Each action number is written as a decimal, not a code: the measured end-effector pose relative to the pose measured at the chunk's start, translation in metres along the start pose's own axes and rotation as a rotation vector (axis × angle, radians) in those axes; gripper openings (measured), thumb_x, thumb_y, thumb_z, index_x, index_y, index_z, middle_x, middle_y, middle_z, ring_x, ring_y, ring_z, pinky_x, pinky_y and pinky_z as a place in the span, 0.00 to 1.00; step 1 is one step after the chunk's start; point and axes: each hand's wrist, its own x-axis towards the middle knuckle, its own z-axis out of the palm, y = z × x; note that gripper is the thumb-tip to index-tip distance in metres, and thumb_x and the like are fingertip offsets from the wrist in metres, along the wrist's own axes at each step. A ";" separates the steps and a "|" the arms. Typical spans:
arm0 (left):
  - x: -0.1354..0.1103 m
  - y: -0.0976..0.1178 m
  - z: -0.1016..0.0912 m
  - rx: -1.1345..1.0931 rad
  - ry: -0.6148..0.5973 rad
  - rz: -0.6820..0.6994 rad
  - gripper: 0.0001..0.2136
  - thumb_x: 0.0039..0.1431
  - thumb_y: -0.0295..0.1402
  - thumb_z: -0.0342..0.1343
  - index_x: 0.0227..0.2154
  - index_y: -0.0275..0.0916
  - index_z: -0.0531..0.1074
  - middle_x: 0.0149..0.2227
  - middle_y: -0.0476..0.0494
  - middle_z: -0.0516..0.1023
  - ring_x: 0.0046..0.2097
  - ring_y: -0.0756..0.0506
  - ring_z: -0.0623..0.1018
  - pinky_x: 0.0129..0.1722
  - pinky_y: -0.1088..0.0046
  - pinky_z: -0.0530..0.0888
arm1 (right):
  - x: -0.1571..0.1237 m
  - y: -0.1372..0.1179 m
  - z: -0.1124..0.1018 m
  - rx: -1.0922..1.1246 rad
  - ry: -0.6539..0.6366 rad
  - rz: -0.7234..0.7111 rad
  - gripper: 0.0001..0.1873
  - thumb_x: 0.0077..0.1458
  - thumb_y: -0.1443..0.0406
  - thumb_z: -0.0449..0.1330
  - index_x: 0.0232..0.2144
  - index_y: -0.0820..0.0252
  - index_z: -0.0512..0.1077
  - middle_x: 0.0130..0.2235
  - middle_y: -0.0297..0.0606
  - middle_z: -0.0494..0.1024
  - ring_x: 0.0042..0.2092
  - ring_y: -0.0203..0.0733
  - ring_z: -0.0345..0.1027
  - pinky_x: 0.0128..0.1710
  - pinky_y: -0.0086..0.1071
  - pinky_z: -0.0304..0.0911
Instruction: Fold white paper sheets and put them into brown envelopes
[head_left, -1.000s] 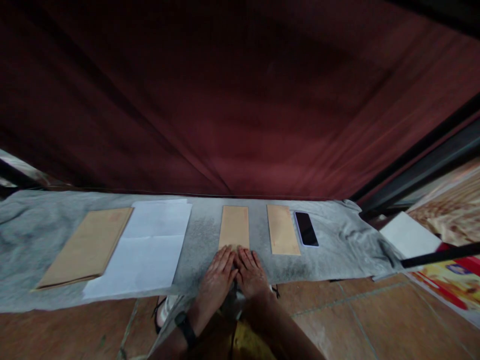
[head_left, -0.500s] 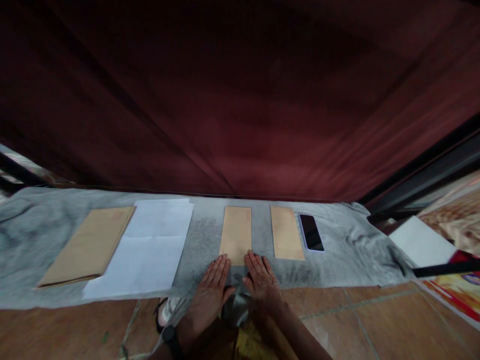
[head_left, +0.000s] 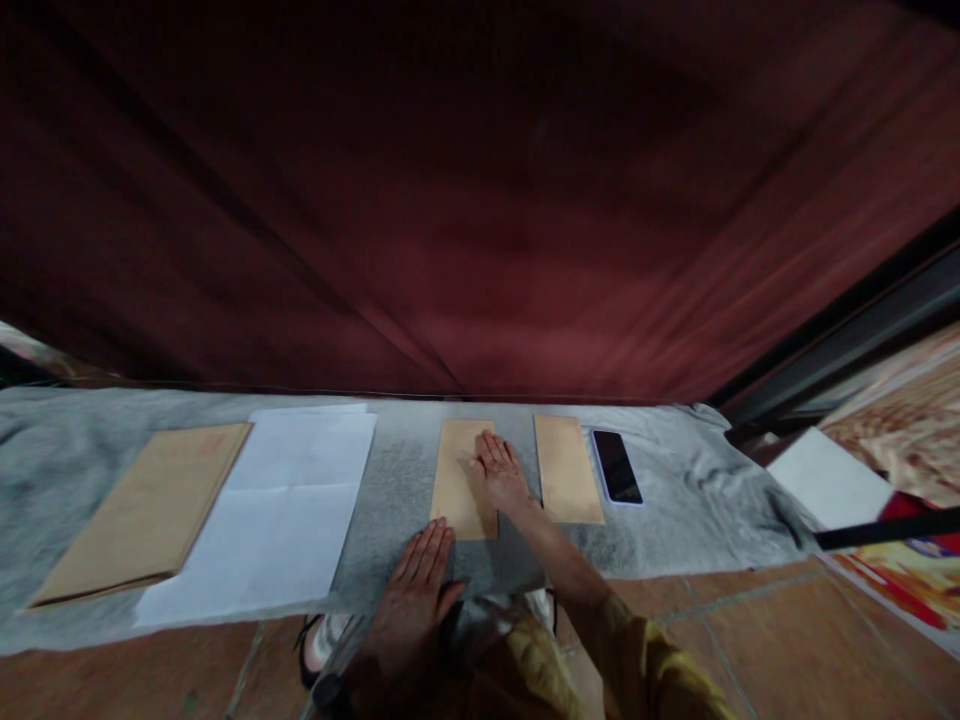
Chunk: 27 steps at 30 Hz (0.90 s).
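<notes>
A brown envelope (head_left: 456,480) lies flat on the grey cloth in front of me. My left hand (head_left: 420,570) rests at its near left corner, palm down with fingers stretched out. On the envelope's upper right part lies my right hand (head_left: 501,474), flat, covering some of its right edge. Just right of it is a second brown envelope (head_left: 568,470), close to my right wrist. Farther left are white paper sheets (head_left: 292,515) with a crease across, beside a stack of brown envelopes (head_left: 142,515).
A phone (head_left: 617,467) with a dark screen lies right of the second envelope. The grey cloth (head_left: 697,500) covers the long surface. Behind it hangs a dark red curtain (head_left: 480,250). A white board-like piece (head_left: 831,478) is at the right, above tiled floor (head_left: 750,630).
My right hand has moved from the envelope's near right corner up onto its far right part. My left hand stays near the left corner. The view has shifted slightly.
</notes>
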 end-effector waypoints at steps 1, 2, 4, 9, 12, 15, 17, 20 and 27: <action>0.000 0.000 0.000 0.002 0.006 -0.002 0.33 0.69 0.47 0.48 0.71 0.35 0.52 0.66 0.33 0.67 0.66 0.38 0.69 0.66 0.58 0.66 | 0.003 0.003 0.001 -0.001 0.004 0.003 0.28 0.72 0.58 0.44 0.68 0.64 0.59 0.70 0.47 0.60 0.71 0.49 0.53 0.69 0.48 0.48; 0.000 0.000 0.000 0.005 0.012 -0.001 0.33 0.69 0.47 0.48 0.71 0.34 0.52 0.66 0.33 0.67 0.66 0.38 0.69 0.65 0.58 0.66 | 0.005 0.006 0.001 -0.001 0.007 0.006 0.28 0.72 0.57 0.44 0.68 0.64 0.59 0.69 0.47 0.60 0.71 0.49 0.53 0.69 0.48 0.48; 0.000 0.001 -0.001 0.014 0.016 -0.001 0.34 0.69 0.48 0.48 0.71 0.34 0.51 0.66 0.33 0.67 0.66 0.38 0.69 0.65 0.58 0.66 | 0.010 0.009 -0.001 -0.002 0.010 0.015 0.29 0.72 0.56 0.44 0.68 0.65 0.59 0.69 0.48 0.60 0.70 0.50 0.53 0.69 0.48 0.48; 0.002 0.001 -0.002 0.014 0.024 0.002 0.35 0.69 0.49 0.49 0.71 0.33 0.52 0.66 0.32 0.67 0.67 0.38 0.68 0.65 0.58 0.66 | 0.008 -0.001 -0.006 -0.002 0.012 0.005 0.28 0.72 0.59 0.45 0.68 0.67 0.59 0.69 0.49 0.60 0.71 0.51 0.52 0.70 0.51 0.44; 0.003 0.000 -0.003 -0.009 0.008 0.000 0.34 0.69 0.49 0.48 0.70 0.34 0.54 0.66 0.33 0.67 0.67 0.38 0.68 0.65 0.57 0.66 | -0.016 -0.017 -0.005 0.011 0.011 -0.100 0.29 0.71 0.61 0.48 0.69 0.64 0.56 0.70 0.48 0.59 0.72 0.49 0.49 0.71 0.51 0.42; 0.002 0.002 -0.005 -0.026 -0.038 -0.016 0.32 0.69 0.49 0.48 0.69 0.34 0.58 0.66 0.33 0.67 0.67 0.38 0.68 0.65 0.57 0.66 | -0.053 -0.030 -0.005 0.020 0.016 -0.150 0.31 0.71 0.60 0.49 0.71 0.64 0.53 0.71 0.48 0.58 0.72 0.47 0.49 0.71 0.50 0.45; 0.001 0.003 -0.007 -0.047 -0.067 -0.043 0.30 0.69 0.48 0.47 0.67 0.35 0.60 0.66 0.33 0.67 0.67 0.38 0.68 0.65 0.56 0.66 | -0.076 -0.033 -0.006 0.025 0.013 -0.143 0.32 0.70 0.59 0.49 0.71 0.64 0.52 0.71 0.48 0.57 0.72 0.48 0.49 0.70 0.50 0.47; 0.008 0.004 -0.013 -0.097 -0.095 -0.111 0.25 0.71 0.44 0.44 0.65 0.37 0.65 0.64 0.35 0.71 0.65 0.39 0.70 0.64 0.56 0.67 | -0.103 -0.032 -0.012 0.025 0.005 -0.126 0.31 0.70 0.60 0.49 0.71 0.63 0.52 0.70 0.48 0.59 0.71 0.47 0.51 0.69 0.49 0.50; 0.096 0.004 -0.005 -0.204 -0.100 -0.138 0.22 0.71 0.34 0.42 0.64 0.36 0.65 0.65 0.35 0.69 0.67 0.39 0.66 0.67 0.55 0.64 | -0.122 -0.035 -0.018 0.062 0.019 -0.095 0.27 0.68 0.61 0.52 0.66 0.62 0.63 0.66 0.47 0.67 0.68 0.49 0.58 0.69 0.48 0.51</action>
